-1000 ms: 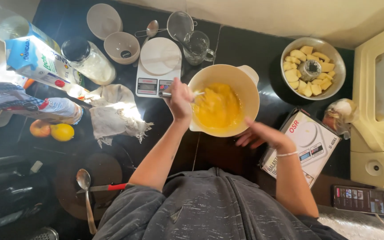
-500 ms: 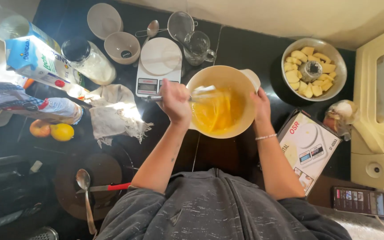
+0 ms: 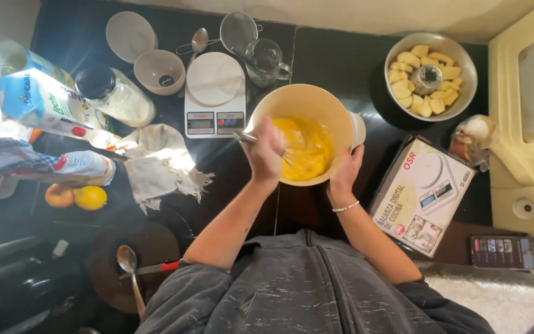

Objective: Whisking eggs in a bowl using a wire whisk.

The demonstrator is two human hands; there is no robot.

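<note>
Dark stone countertop (image 3: 335, 55), cluttered, viewed from directly above. At centre stands a cream mixing bowl (image 3: 307, 102) holding a yellow beaten mixture (image 3: 307, 148).

Left hand (image 3: 266, 151): fingers closed around the handle of a metal whisk (image 3: 248, 138), whose wires dip into the mixture; the handle projects toward 9 o'clock. The hand sits over the bowl's rim at 8 o'clock.

Right hand (image 3: 347, 170): fingers spread and pressed against the bowl's outer wall at 4 o'clock, in my judgement to steady the bowl against the stirring.

Surroundings, relative to the bowl:
- 10 o'clock, just beside: white kitchen scale (image 3: 215, 93), platform bare.
- 12 o'clock: glass mug (image 3: 266, 60).
- 2 o'clock, apart: metal bowl of pale cut fruit pieces (image 3: 431, 75).
- 4 o'clock, near the right wrist: cardboard box for a scale (image 3: 421, 195).
- 9 o'clock: crumpled cloth (image 3: 156, 162), a milk carton (image 3: 41, 102) beyond it.
- 11 o'clock: two small empty bowls (image 3: 146, 55).

Ingredients and measuring gear ring the bowl within arm's reach.
</note>
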